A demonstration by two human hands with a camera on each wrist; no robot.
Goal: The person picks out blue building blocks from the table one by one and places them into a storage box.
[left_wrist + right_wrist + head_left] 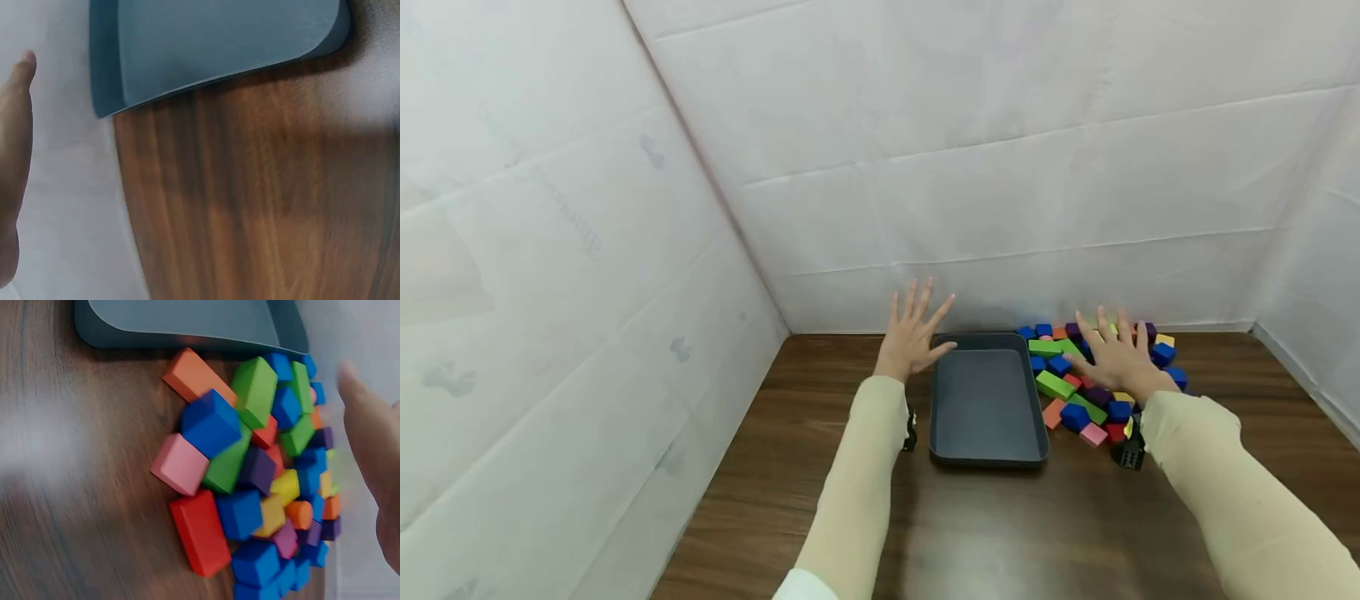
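The head camera looked forward and down over the desk (820,500) from afar, while both wrist cameras sat close above it, sharing the grey tray (985,404) beside each hand.

We find no legible text, label, brand, number or sign in any view. The white sheeting (1000,167) on the walls carries faint grey marks, too pale and blurred for us to read. The grey tray (987,454) and coloured blocks (250,487) bear no markings.
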